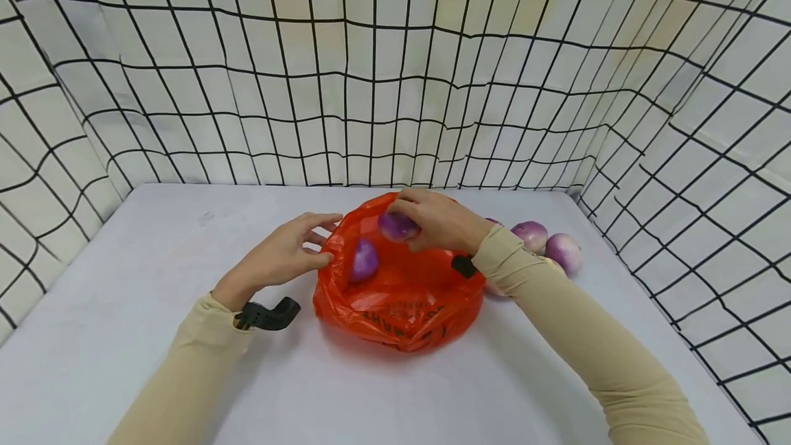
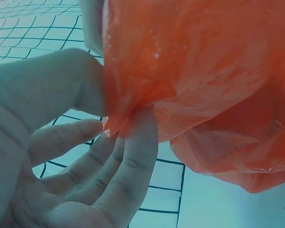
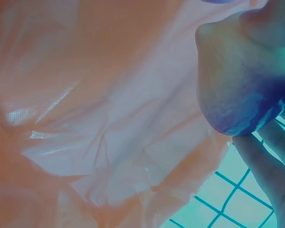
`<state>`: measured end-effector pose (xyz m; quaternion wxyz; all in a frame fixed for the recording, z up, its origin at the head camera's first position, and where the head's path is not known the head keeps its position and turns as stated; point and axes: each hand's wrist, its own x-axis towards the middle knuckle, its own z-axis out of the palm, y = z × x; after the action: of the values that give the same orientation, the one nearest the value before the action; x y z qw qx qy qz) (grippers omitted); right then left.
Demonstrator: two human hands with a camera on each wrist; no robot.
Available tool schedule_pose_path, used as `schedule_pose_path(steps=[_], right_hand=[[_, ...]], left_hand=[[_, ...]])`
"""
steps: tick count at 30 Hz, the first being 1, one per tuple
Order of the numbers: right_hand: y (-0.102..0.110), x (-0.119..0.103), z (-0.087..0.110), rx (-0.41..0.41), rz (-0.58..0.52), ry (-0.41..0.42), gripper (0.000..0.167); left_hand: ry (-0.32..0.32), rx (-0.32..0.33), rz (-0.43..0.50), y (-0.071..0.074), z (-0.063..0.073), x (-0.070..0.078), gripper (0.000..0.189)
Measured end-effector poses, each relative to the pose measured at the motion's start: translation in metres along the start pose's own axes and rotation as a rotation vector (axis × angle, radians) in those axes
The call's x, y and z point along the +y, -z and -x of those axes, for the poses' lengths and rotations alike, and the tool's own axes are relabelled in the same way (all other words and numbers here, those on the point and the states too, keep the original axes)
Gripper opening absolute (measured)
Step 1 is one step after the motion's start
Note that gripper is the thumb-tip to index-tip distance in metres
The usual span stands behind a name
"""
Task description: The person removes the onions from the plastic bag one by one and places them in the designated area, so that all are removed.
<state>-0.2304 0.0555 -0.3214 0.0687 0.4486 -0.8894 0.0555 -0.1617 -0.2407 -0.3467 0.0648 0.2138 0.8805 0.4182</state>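
Observation:
A red plastic bag (image 1: 402, 321) stands with its mouth open on the white table. My left hand (image 1: 287, 246) pinches the left rim of the bag between thumb and fingers; the left wrist view shows the thin film (image 2: 128, 99) gathered there. Over the bag's mouth my right hand (image 1: 435, 218) grips a purple onion (image 1: 397, 226). The right wrist view shows this onion (image 3: 247, 80) between thumb and fingers, with the bag's inner side beside it. Another purple onion (image 1: 364, 259) lies inside the bag, against its left wall.
Several more onions (image 1: 563, 253) lie on the table right of the bag, partly hidden by my right forearm. White walls with a black grid (image 1: 373, 81) rise behind the table and along its sides. The white tabletop (image 1: 173, 239) extends left of the bag.

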Motion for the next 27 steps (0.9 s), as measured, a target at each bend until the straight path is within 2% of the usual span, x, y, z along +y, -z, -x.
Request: schedule_pose_path(steps=[16,27], right_hand=[[0.016,-0.002,0.010,0.004,-0.023,-0.012,0.054],[0.035,-0.005,0.016,0.008,0.001,-0.044,0.057]], left_hand=[[0.018,-0.007,0.004,-0.001,-0.001,0.002,0.067],[0.018,-0.009,0.000,-0.001,0.000,0.002,0.067]])
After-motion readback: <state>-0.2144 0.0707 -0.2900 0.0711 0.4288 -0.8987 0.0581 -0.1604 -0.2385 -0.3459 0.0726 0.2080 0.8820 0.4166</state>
